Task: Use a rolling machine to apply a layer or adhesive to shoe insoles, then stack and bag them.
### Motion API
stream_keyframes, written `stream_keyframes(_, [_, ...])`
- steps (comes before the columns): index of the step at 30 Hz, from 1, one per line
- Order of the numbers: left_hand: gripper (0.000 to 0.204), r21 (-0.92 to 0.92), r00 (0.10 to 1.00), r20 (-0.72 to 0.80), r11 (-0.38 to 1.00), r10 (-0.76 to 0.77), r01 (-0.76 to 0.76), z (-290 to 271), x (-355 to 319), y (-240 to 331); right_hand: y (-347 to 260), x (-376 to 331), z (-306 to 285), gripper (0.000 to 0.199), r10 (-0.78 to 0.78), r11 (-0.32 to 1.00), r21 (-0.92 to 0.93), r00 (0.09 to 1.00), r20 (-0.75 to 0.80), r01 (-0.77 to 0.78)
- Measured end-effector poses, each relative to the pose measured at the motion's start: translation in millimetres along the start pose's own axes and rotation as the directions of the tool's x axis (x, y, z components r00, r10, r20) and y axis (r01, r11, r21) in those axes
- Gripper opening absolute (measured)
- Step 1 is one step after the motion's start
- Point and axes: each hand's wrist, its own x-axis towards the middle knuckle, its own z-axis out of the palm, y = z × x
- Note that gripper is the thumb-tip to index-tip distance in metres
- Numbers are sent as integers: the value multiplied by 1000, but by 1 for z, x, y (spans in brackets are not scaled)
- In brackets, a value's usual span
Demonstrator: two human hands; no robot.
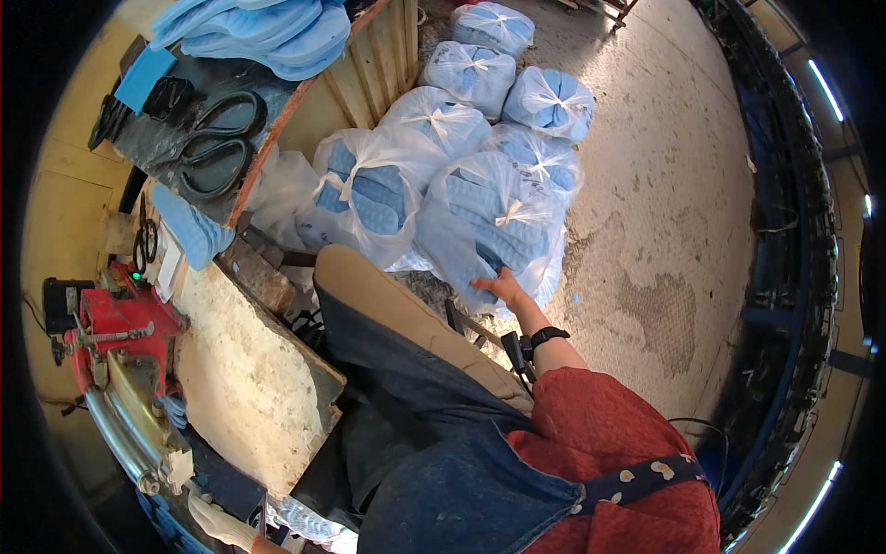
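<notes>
My right hand [500, 285] reaches down to the side of a clear plastic bag [494, 208], its thumb and fingers gripping the plastic. Tied at the top, the bag is packed with blue, textured, sole-shaped pieces. A darker blue curved edge shows just above my fingertips. At the lower left, my left hand [221, 524] wears a pale glove and is next to the metal bars of a red machine [129, 332]. Its fingers are too small and partly hidden to tell how they are held.
Several more tied bags [471, 74] of blue pieces sit on the floor ahead. Large black-handled scissors [221, 143] lie on a dark tabletop beside stacked blue soles [263, 32]. A worn pale board [240, 360] is left of my leg. Dark racking [784, 231] runs along the right.
</notes>
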Motion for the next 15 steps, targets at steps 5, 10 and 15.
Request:
stream_keyframes(5, [42, -25, 995, 8, 995, -100, 100, -13, 9, -24, 2, 1, 20, 105, -32, 992, -127, 999, -23, 29])
stream_keyframes(10, [16, 6, 979, 202, 999, 39, -42, -15, 5, -50, 22, 4, -22, 39, -293, 937, -51, 859, 420, 345])
stream_keyframes(15, [19, -320, 995, -97, 948, -36, 3, -13, -15, -14, 4, 33, -30, 53, 55, 893, 348, 834, 549, -287])
